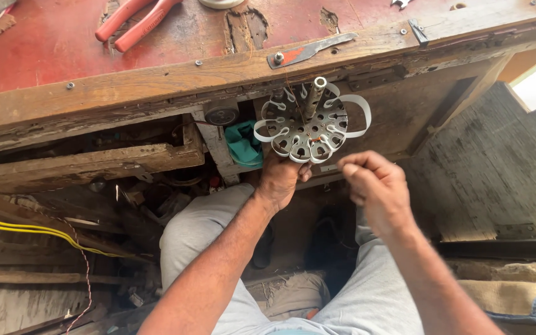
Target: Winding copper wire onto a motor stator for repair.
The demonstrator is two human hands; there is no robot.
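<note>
- The left hand (282,178) is gripping from below a round slotted metal core (306,124), a motor stator by the look of it, and is holding it up in front of the edge of the desk (156,80).
- A metal shaft (314,94) is rising from the middle of the core and is tilting slightly to the right.
- White insulating strips (358,115) are lining the slots around the rim; one long strip is looping out to the right of the core, and a shorter one is curling out at the left.
- The right hand (376,186) is hovering just beside the lower right of the core, with its fingertips (347,165) pinched together; whether anything is lying between them is too small to tell.
- The person is sitting with both knees in grey trousers (200,229) showing below the forearms.
- Red-handled pliers (136,20) are lying on the worn red top of the desk, well apart from the hands.
- A flat metal plate (310,49) with a red patch is resting on the wooden front rail of the desk, just above the core.
- A green cloth (244,144) is sitting tucked under the desk, to the left of the core.
- Yellow wires (26,229) are running across the clutter at the lower left.
</note>
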